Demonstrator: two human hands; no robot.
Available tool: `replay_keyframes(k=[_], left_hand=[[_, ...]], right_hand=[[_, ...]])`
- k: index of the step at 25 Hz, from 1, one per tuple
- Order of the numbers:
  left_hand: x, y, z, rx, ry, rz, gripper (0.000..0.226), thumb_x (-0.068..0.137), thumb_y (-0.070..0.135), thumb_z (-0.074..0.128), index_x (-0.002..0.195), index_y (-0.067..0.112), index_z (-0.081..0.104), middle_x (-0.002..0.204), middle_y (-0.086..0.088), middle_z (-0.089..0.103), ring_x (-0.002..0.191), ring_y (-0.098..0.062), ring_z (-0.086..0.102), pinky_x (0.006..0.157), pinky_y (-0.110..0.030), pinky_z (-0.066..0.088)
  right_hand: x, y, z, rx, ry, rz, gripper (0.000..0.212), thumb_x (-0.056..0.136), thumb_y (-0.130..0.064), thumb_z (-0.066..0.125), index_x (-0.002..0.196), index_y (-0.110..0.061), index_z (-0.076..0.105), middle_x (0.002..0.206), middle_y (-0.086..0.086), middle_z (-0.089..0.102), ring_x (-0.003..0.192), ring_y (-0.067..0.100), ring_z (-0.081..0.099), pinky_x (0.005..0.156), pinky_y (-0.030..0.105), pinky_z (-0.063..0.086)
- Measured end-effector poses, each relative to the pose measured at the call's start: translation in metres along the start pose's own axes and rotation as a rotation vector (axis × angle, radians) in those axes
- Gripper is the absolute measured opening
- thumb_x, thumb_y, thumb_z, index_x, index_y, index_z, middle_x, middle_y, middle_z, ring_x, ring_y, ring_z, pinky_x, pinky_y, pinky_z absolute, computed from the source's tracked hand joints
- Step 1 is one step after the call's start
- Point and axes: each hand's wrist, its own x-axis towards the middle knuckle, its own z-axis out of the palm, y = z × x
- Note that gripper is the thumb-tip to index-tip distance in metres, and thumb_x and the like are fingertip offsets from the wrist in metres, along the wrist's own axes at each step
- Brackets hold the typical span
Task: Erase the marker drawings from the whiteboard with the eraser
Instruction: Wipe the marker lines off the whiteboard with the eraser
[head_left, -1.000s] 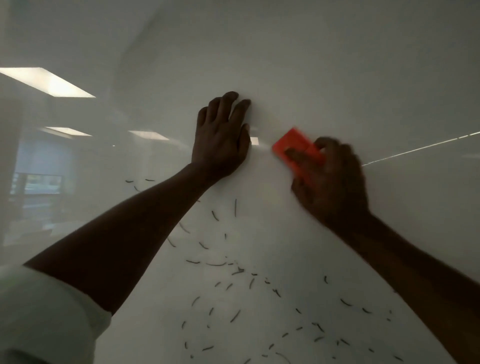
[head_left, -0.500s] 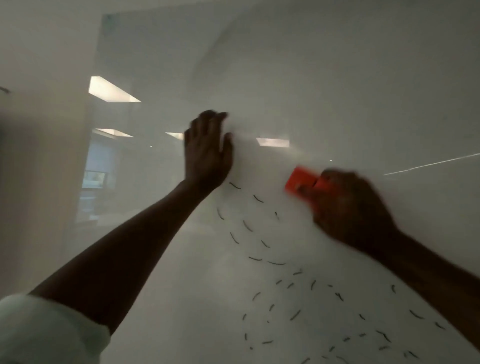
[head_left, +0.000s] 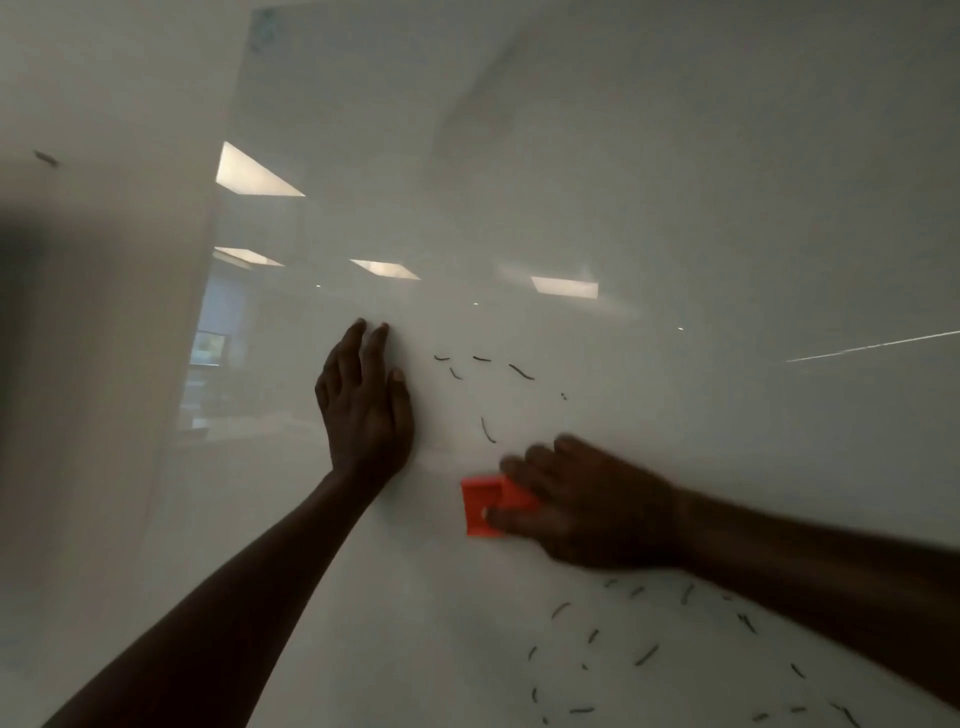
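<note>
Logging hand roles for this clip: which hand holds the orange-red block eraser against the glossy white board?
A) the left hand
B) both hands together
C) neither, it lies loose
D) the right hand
D: the right hand grips the orange-red block eraser on the glossy white board, while the left hand rests flat and empty beside it.

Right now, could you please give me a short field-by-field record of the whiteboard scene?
surface: whiteboard, glossy, reflecting ceiling lights
left hand: left hand flat against the board, fingers pointing up
right hand: right hand gripping the eraser
tool: orange eraser pressed to the board, partly covered by the hand
marks above eraser: short dark marker dashes
marks below eraser: many scattered dashes at lower right
</note>
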Motion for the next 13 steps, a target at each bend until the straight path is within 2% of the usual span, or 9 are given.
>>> replay_keyframes(k=[1, 2, 3, 5, 6, 8, 10, 12, 13], left_hand=[[0.0, -0.001, 0.001, -0.008, 0.005, 0.001, 0.054, 0.1, 0.027, 0.041, 0.151, 0.01, 0.045, 0.16, -0.013, 0.039, 0.145, -0.033, 0.037, 0.114, -0.047, 0.032], [-0.001, -0.002, 0.001, -0.011, 0.007, 0.004, 0.054, 0.1, 0.027, 0.041, 0.151, 0.01, 0.045, 0.16, -0.013, 0.04, 0.145, -0.033, 0.037, 0.114, -0.047, 0.032], [-0.001, -0.001, 0.002, -0.01, 0.008, 0.007, 0.054, 0.1, 0.026, 0.041, 0.151, 0.01, 0.045, 0.16, -0.013, 0.039, 0.145, -0.033, 0.037, 0.115, -0.047, 0.032], [-0.001, -0.002, 0.001, -0.008, 0.013, 0.009, 0.054, 0.1, 0.025, 0.042, 0.152, 0.01, 0.045, 0.16, -0.012, 0.039, 0.145, -0.033, 0.037, 0.115, -0.047, 0.033], [0.0, -0.004, 0.001, -0.011, 0.018, 0.013, 0.054, 0.099, 0.024, 0.042, 0.152, 0.01, 0.045, 0.16, -0.013, 0.039, 0.145, -0.032, 0.037, 0.115, -0.047, 0.033], [0.0, -0.006, 0.001, -0.026, 0.017, 0.022, 0.056, 0.098, 0.024, 0.042, 0.152, 0.009, 0.045, 0.161, -0.013, 0.039, 0.146, -0.032, 0.036, 0.116, -0.047, 0.032], [-0.001, -0.008, 0.0, -0.045, 0.013, 0.034, 0.058, 0.097, 0.022, 0.041, 0.152, 0.009, 0.045, 0.161, -0.013, 0.038, 0.147, -0.032, 0.035, 0.117, -0.048, 0.032], [0.0, -0.009, 0.0, -0.05, 0.038, 0.045, 0.057, 0.096, 0.019, 0.041, 0.152, 0.008, 0.046, 0.161, -0.014, 0.04, 0.147, -0.033, 0.036, 0.118, -0.048, 0.031], [0.001, -0.01, 0.0, -0.053, 0.043, 0.05, 0.057, 0.096, 0.018, 0.041, 0.152, 0.008, 0.046, 0.16, -0.014, 0.04, 0.147, -0.033, 0.036, 0.118, -0.048, 0.031]], right_hand=[[0.014, 0.035, -0.002, -0.055, 0.036, 0.031, 0.05, 0.084, -0.031, 0.062, 0.133, -0.026, 0.06, 0.124, 0.024, 0.059, 0.097, 0.037, 0.056, 0.079, 0.042, 0.043], [0.031, 0.07, -0.008, -0.112, 0.087, 0.153, 0.049, 0.084, -0.032, 0.063, 0.132, -0.026, 0.061, 0.121, 0.025, 0.059, 0.095, 0.038, 0.056, 0.078, 0.042, 0.043], [0.048, 0.099, -0.016, -0.136, 0.137, 0.358, 0.048, 0.084, -0.031, 0.062, 0.131, -0.026, 0.061, 0.118, 0.025, 0.059, 0.094, 0.04, 0.056, 0.076, 0.043, 0.043], [0.08, 0.102, -0.015, -0.102, 0.22, 0.699, 0.047, 0.082, -0.027, 0.063, 0.128, -0.022, 0.062, 0.113, 0.025, 0.057, 0.091, 0.041, 0.055, 0.074, 0.043, 0.044], [0.092, 0.083, -0.008, -0.08, 0.225, 0.73, 0.047, 0.081, -0.025, 0.064, 0.128, -0.02, 0.063, 0.114, 0.027, 0.057, 0.09, 0.041, 0.055, 0.073, 0.043, 0.044], [0.095, 0.032, 0.009, -0.036, 0.145, 0.515, 0.05, 0.082, -0.025, 0.06, 0.131, -0.018, 0.06, 0.119, 0.029, 0.056, 0.091, 0.04, 0.053, 0.075, 0.042, 0.042], [0.087, 0.025, 0.011, -0.005, 0.021, 0.283, 0.048, 0.084, -0.029, 0.054, 0.131, -0.02, 0.059, 0.121, 0.027, 0.056, 0.094, 0.039, 0.053, 0.075, 0.042, 0.042], [0.088, 0.073, -0.003, -0.062, 0.034, 0.248, 0.047, 0.084, -0.034, 0.05, 0.129, -0.024, 0.062, 0.12, 0.027, 0.058, 0.095, 0.04, 0.055, 0.076, 0.042, 0.044], [0.09, 0.102, -0.013, -0.111, 0.077, 0.343, 0.047, 0.085, -0.034, 0.049, 0.129, -0.025, 0.063, 0.118, 0.028, 0.058, 0.095, 0.042, 0.055, 0.076, 0.043, 0.045]])
